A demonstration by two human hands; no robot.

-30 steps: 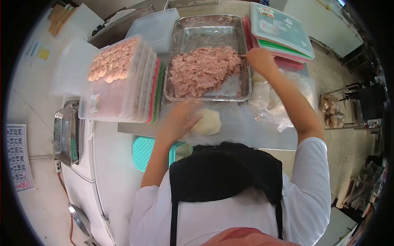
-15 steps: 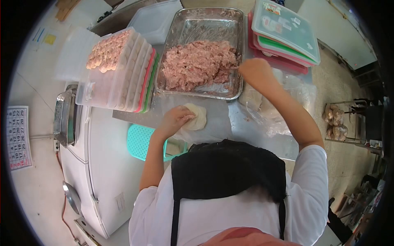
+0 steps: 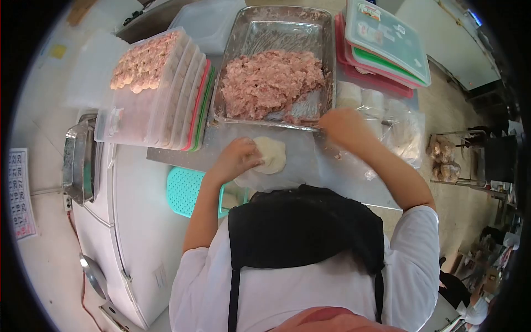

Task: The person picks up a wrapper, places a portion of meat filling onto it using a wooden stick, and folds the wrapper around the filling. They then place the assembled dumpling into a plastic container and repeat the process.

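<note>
Okay, the metal tray [image 3: 287, 33] lies just beyond my left hand [image 3: 239, 159] and my right hand [image 3: 344, 128], and inside it the minced meat [image 3: 271, 83] heaps up, nearer its left side. A clear plastic bag [image 3: 406, 133] bulges to the right of my right hand. My left fingers are bent at the edge of the dough wrapper [image 3: 272, 156] just right of them; pinching, I can't tell. My right hand curls around a thin utensil [image 3: 308, 120], tip at the tray's near rim.
</note>
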